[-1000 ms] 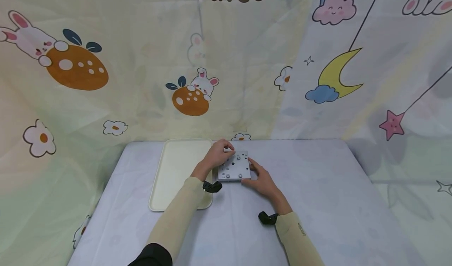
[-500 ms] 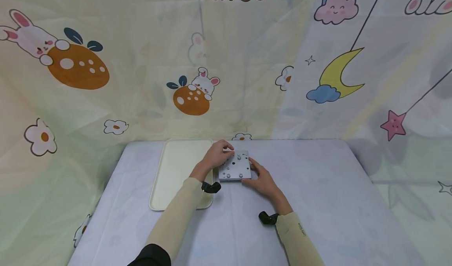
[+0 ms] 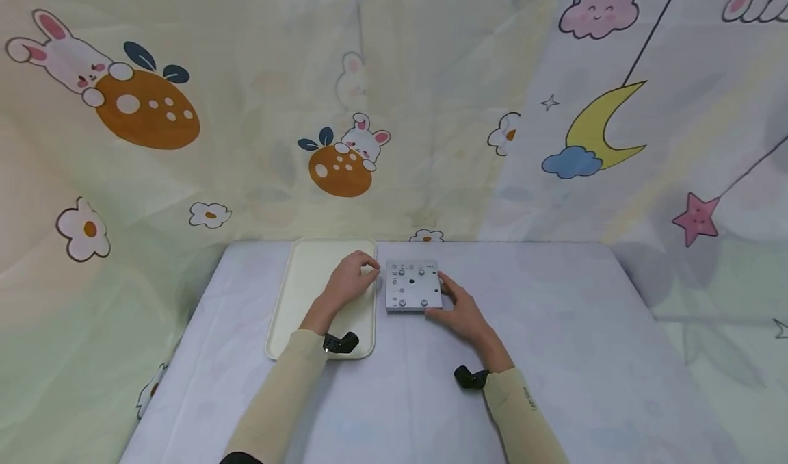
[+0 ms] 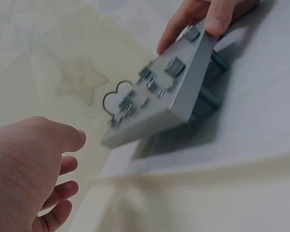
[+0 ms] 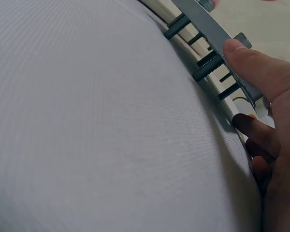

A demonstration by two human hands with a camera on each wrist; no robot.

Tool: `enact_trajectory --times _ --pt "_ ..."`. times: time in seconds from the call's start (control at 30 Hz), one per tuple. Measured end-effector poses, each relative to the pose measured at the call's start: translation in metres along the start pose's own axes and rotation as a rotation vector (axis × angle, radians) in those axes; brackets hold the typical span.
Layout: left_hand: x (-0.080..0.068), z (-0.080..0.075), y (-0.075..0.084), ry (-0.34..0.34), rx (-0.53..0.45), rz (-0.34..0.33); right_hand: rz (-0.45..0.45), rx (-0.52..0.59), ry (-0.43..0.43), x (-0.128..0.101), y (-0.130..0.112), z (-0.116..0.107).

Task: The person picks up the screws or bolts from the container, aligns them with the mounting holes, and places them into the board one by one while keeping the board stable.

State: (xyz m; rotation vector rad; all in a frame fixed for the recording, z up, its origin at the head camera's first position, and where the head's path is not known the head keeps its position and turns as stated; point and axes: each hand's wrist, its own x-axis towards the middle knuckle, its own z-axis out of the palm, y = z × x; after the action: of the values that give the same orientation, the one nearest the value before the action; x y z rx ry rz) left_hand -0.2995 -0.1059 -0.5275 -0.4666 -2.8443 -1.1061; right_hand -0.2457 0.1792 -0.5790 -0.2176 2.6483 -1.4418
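Note:
A square silver metal plate [image 3: 414,286] with several bolts and small screws set in its top stands near the middle of the table. In the right wrist view, threaded bolts [image 5: 208,67] stick out below the plate and hold it up. My right hand [image 3: 463,311] grips the plate at its right side, the thumb on the near edge and fingers round the far side. To the left of the plate, my left hand [image 3: 347,282] hovers over the tray's right part. Its fingers are loosely bent, apart from the plate, with nothing visible in them.
A cream rectangular tray [image 3: 286,313] lies flat on the white-covered table [image 3: 418,395], left of the plate. Behind the table's far edge hangs a printed cloth [image 3: 258,135]. Each wrist wears a small black camera [image 3: 340,343].
My left hand has come off the plate's upper left corner and moved left over the tray. The right hand keeps its hold on the plate. The head view has shifted slightly.

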Motion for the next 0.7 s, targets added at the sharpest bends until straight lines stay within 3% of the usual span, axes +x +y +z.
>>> enact_trajectory --times 0.3,0.53,0.7 --pt "-0.04 -0.019 -0.029 0.059 0.061 -0.071 0.001 -0.012 -0.002 0.002 0.001 -0.001" --pt "-0.067 -0.02 -0.04 0.099 0.059 -0.147 0.0 -0.003 -0.004 0.001 0.0 0.0" --pt "-0.081 -0.016 -0.043 0.166 0.073 -0.174 -0.015 -0.004 0.002 0.001 0.0 0.0"
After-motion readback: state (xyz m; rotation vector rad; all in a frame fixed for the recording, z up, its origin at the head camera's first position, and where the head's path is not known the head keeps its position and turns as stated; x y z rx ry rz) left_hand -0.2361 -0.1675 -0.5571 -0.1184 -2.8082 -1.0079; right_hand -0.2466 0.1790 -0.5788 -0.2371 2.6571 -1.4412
